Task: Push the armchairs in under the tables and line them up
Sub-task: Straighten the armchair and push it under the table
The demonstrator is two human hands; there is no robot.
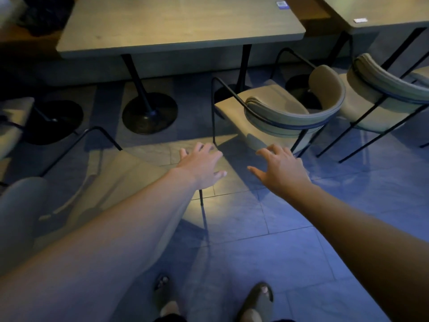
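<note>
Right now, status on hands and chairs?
Left hand and right hand open, holding nothing. Middle chair skewed, outside table. Nothing blocking.

Grey tiled floor (pixel 290 263) is seen w/ a warm light patch near centre, blue cast elsewhere. Small blue-white card (pixel 282 4) is laid at top, white tag (pixel 360 20) at top right. Dark bundle (pixel 44 15) is set top left; unclear what. Sandals (pixel 257 296) are worn at bottom edge.
</note>
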